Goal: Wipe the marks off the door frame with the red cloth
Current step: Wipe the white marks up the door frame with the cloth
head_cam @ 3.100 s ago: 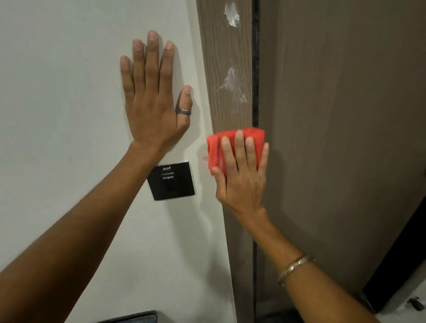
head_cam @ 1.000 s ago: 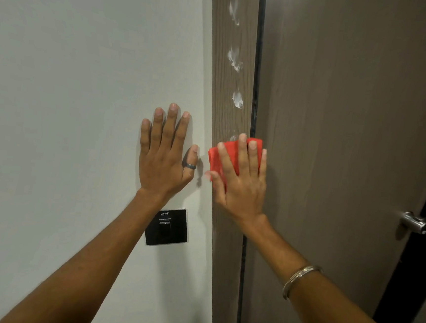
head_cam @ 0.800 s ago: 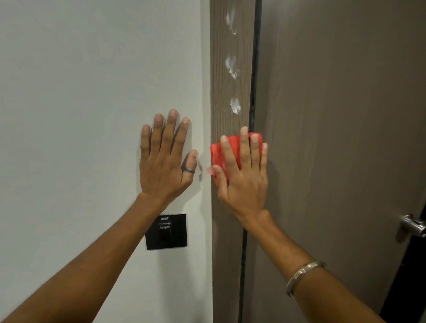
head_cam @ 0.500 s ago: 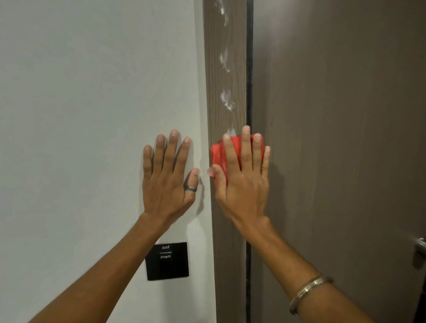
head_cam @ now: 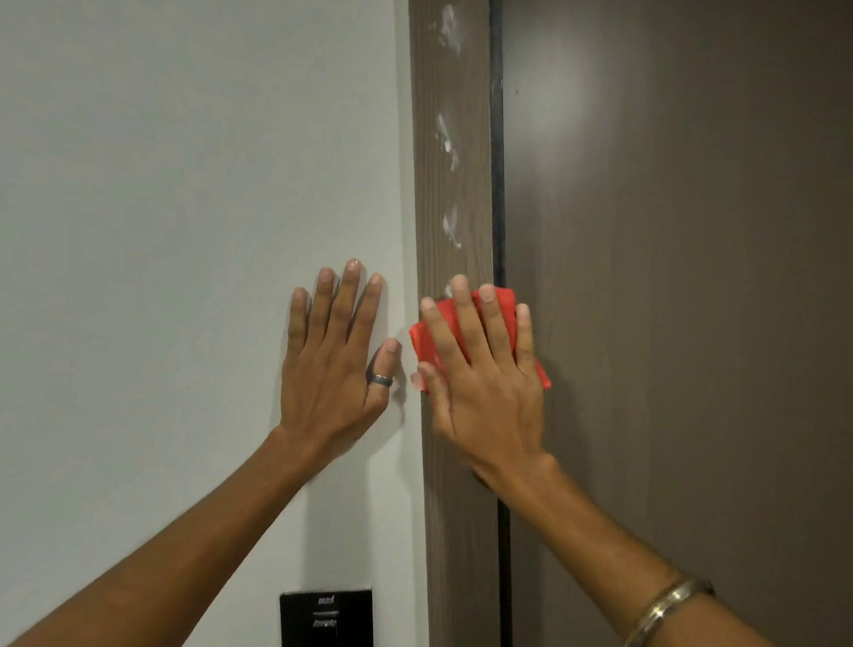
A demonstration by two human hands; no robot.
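- Pressed flat against the door frame [head_cam: 442,531] under the right hand [head_cam: 486,385]: the red cloth [head_cam: 498,304], folded, its edges peeking out past the spread fingers [head_cam: 458,316] and by the thumb.
- Fingers straight and fanned over the cloth rather than curled round it; held by palm pressure against the wood, not pinched.
- Laid flat on the white wall [head_cam: 167,197] just beside the frame: the left hand [head_cam: 333,366], fingers together and extended, holding nothing, seemingly bracing; a ring [head_cam: 380,380] worn on the thumb.
- Left on the frame above the cloth: three white marks, the nearest [head_cam: 451,230] a short way above the fingertips, another [head_cam: 446,139] higher, the topmost [head_cam: 448,23] near the upper edge of view.
- Glimpsed just at the fingertips: a small white trace [head_cam: 449,290], mostly hidden, so uncertain whether a remaining smear or not.
- Below the right hand, no marks visible on the bare wood down to the bottom of view; judged as clean there.
- Judged partway through: upward strokes needed over all three marks, with firm pressure kept on the narrow strip without sliding onto the door [head_cam: 700,295].
- Also in view: a black wall plate [head_cam: 326,629] low on the wall, a metal bangle [head_cam: 656,619] on the right wrist.
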